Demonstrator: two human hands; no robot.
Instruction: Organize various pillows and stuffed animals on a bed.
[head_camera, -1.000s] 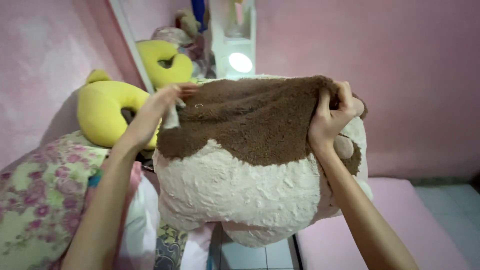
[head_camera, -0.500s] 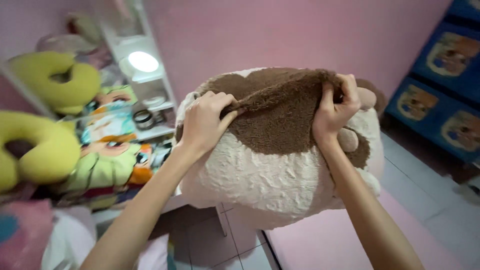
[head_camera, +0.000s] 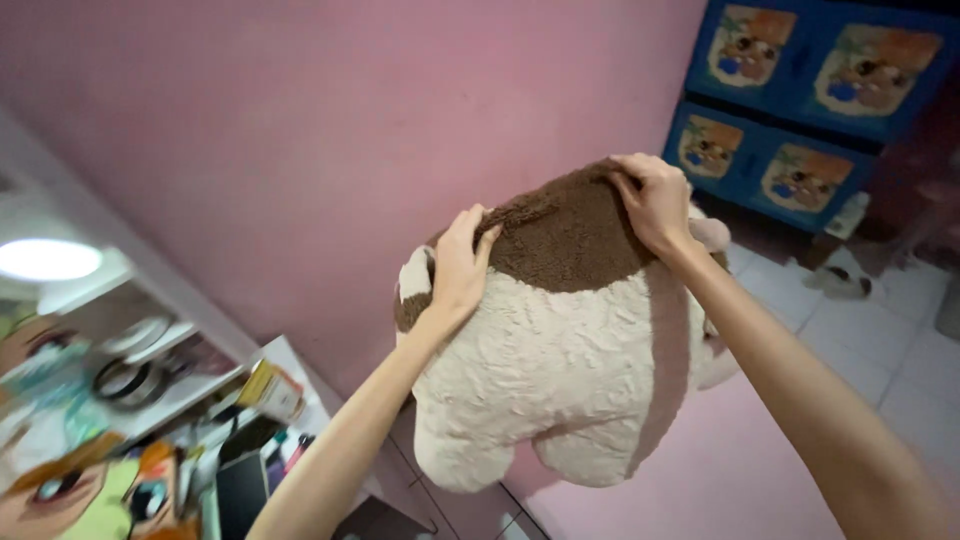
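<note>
Plush toy (head_camera: 545, 370) held up before the pink wall (head_camera: 300, 130).
Left hand (head_camera: 458, 265) and right hand (head_camera: 655, 200) both pinch its brown top.

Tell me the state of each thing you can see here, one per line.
Plush toy: held up off the floor, gripped at its brown top.
Left hand: pinching the brown fur.
Right hand: clutching the brown fur.
Blue drawers: shut.
Round lamp: lit.
</note>
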